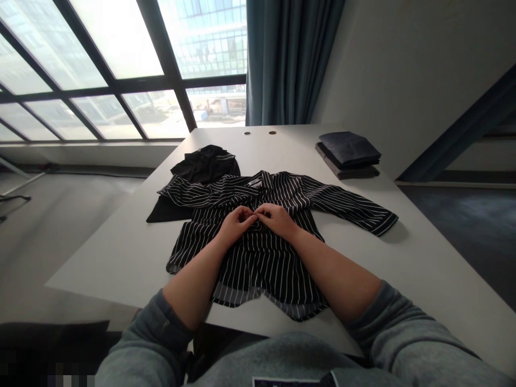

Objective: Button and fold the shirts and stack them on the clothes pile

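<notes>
While both hands, left hand [236,221] and right hand [276,217], pinch its placket, the limp, light striped shirt [262,258] lies flat; folded garments [349,155] sit at two o'clock.

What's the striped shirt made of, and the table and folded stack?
Striped shirt: thin woven fabric, probably light cotton or a synthetic blend; it drapes and wrinkles softly, matte black with white stripes. Table: smooth white top, likely laminate or painted board; faint even sheen, no grain. Folded stack: heavier dark cloth, grey and navy, holding crisp folds; the fibre can't be told.
</notes>
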Available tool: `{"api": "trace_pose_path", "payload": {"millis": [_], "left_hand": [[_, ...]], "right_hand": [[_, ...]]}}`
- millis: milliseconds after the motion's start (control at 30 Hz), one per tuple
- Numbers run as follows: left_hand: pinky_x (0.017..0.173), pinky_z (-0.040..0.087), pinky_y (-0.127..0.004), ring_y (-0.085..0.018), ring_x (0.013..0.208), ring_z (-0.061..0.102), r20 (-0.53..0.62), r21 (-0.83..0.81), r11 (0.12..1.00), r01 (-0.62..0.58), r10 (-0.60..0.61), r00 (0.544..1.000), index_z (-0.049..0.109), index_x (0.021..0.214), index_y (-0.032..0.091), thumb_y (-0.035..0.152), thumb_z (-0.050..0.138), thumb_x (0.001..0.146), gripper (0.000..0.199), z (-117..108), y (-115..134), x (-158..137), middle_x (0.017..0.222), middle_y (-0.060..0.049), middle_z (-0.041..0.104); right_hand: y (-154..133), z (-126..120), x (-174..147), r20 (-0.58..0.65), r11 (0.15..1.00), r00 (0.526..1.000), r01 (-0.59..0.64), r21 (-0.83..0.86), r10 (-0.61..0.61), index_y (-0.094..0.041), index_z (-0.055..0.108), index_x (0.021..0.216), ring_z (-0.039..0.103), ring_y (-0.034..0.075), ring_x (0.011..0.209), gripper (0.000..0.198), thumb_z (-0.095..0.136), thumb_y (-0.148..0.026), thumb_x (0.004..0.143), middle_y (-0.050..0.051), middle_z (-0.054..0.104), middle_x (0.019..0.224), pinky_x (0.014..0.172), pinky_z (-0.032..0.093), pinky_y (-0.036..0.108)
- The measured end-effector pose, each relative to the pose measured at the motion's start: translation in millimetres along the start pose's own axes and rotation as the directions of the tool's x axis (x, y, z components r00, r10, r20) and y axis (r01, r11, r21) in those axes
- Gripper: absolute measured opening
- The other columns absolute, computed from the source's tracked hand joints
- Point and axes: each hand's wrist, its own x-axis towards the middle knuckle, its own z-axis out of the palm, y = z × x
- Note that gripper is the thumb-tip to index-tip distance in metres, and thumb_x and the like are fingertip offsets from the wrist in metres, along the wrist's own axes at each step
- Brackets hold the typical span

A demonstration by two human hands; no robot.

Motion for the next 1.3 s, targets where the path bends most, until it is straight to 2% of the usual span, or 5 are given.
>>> {"api": "trace_pose_path", "payload": {"millis": [333, 600, 767, 1067, 1300], "left_hand": [[0.074, 0.05, -0.029, -0.015, 0.074, 0.065, 0.001, 0.065, 0.997, 0.05, -0.05, 0.999, 0.07, 0.089, 0.02, 0.025, 0.073, 0.082, 0.009, 0.7, -8.4, 2.0, 0.082, 0.0, 0.072], [0.074, 0.049, -0.029, -0.015, 0.075, 0.063, -0.082, 0.08, 0.997, -0.022, 0.029, 0.996, 0.068, 0.088, 0.021, 0.028, 0.074, 0.083, 0.01, 0.1, -5.2, 0.7, 0.084, 0.001, 0.07], [0.072, 0.048, -0.028, -0.015, 0.073, 0.06, -0.129, 0.063, 0.998, -0.004, 0.012, 0.992, 0.067, 0.087, 0.021, 0.03, 0.075, 0.083, 0.012, -0.2, -7.1, 1.0, 0.081, 0.001, 0.069], [0.075, 0.049, -0.028, -0.015, 0.078, 0.062, -0.059, 0.072, 0.997, -0.037, 0.041, 0.997, 0.07, 0.094, 0.021, 0.028, 0.072, 0.085, 0.012, -1.3, -3.1, 0.8, 0.086, 0.0, 0.07], [0.075, 0.05, -0.03, -0.017, 0.078, 0.064, -0.038, 0.06, 0.998, -0.015, 0.017, 0.999, 0.072, 0.092, 0.021, 0.031, 0.072, 0.086, 0.012, -2.3, -4.6, 1.1, 0.086, -0.001, 0.073]], "right_hand": [[1.7, -0.1, -0.3, 0.001, 0.998, 0.998, -0.059, -0.036, 0.059, -0.02, 0.074, 0.087, 0.067, 0.017, 0.086, 0.009, 0.068, -0.022, 0.093, 0.003, 0.074, 0.091, 0.083, 0.052, 0.03], [3.3, -0.8, 2.2, 0.063, 0.983, 0.985, -0.165, 0.082, 0.161, -0.018, 0.076, 0.095, 0.069, 0.017, 0.086, 0.016, 0.065, -0.029, 0.094, 0.005, 0.076, 0.095, 0.079, 0.054, 0.03], [5.1, -0.6, 1.2, 0.075, 0.987, 0.99, -0.125, 0.099, 0.118, -0.019, 0.078, 0.103, 0.07, 0.017, 0.088, 0.019, 0.07, -0.022, 0.086, 0.004, 0.077, 0.1, 0.084, 0.055, 0.031], [9.8, 1.1, -0.4, 0.021, 0.987, 0.996, -0.084, 0.138, 0.082, -0.022, 0.081, 0.095, 0.072, 0.018, 0.093, 0.014, 0.07, -0.022, 0.086, 0.003, 0.078, 0.097, 0.09, 0.056, 0.033], [4.1, -0.4, 0.2, -0.07, 0.993, 0.992, -0.102, 0.066, 0.106, -0.022, 0.076, 0.089, 0.068, 0.017, 0.083, 0.009, 0.071, -0.021, 0.082, 0.001, 0.075, 0.086, 0.082, 0.053, 0.032]]}}
